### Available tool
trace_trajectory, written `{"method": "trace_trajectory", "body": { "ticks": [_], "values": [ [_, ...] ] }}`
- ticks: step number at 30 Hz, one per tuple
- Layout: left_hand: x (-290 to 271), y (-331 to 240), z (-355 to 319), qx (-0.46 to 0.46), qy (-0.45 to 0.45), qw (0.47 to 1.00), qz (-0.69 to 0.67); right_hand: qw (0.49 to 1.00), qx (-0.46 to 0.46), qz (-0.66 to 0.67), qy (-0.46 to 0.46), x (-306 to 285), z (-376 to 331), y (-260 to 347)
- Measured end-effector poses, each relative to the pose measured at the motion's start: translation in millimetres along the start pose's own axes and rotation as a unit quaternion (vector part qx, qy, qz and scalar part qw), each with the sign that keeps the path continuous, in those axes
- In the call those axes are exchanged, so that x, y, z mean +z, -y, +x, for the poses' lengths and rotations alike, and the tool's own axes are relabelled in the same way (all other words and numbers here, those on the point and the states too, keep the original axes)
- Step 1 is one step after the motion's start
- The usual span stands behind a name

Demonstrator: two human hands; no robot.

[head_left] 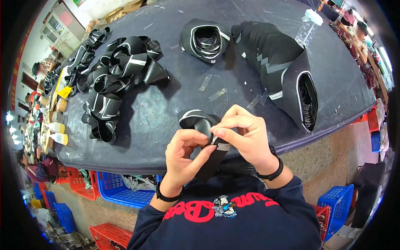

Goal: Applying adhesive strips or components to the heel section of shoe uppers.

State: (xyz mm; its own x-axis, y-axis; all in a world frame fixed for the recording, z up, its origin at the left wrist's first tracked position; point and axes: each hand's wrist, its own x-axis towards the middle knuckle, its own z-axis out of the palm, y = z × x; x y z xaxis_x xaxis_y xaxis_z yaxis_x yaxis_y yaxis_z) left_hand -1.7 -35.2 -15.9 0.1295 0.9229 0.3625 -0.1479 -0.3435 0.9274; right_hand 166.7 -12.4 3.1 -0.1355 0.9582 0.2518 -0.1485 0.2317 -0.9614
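Note:
At the table's near edge, my left hand (186,155) grips a black curved piece with white trim (203,124), thumb and fingers closed on its edge. My right hand (246,132) pinches that same edge between thumb and forefinger, close against the left fingertips. A light grey strip (223,146) shows on the piece just below the pinch. The lower part of the piece hangs in front of my shirt. Whether something small sits between my right fingertips is hidden.
A loose heap of similar black pieces (125,62) covers the table's left side. Nested black stacks (205,39) (277,66) lie at the back and right, near a clear plastic bottle (307,27). Blue (111,189) and red baskets (110,235) stand on the floor. People sit further off.

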Motion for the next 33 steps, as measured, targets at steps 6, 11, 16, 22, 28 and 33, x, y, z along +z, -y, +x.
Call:
{"method": "trace_trajectory", "body": {
  "ticks": [6, 11, 16, 22, 28, 33],
  "values": [
    [1, -2, -2, -0.008, 0.021, 0.997, 0.078, 0.999, -0.016, -0.014, 0.043, -11, -2, -2],
    [3, -18, 1, -0.154, -0.015, 0.987, -0.042, 0.998, -0.035, -0.013, 0.057, -24, 8, 5],
    [-2, -11, 0, -0.168, 0.007, 0.985, -0.032, 0.981, -0.060, -0.016, 0.183, -25, 13, -4],
    [-1, -8, -4, -0.172, -0.007, 0.985, 0.011, 0.992, -0.004, -0.033, 0.122, -19, 13, 2],
    [-1, -4, -3, -0.170, -0.029, 0.984, 0.049, 0.980, -0.066, -0.146, 0.115, -22, 7, 6],
    [0, -4, -4, -0.151, -0.042, 0.987, 0.028, 0.989, -0.049, -0.104, 0.093, -27, 11, 14]
  ]
}}
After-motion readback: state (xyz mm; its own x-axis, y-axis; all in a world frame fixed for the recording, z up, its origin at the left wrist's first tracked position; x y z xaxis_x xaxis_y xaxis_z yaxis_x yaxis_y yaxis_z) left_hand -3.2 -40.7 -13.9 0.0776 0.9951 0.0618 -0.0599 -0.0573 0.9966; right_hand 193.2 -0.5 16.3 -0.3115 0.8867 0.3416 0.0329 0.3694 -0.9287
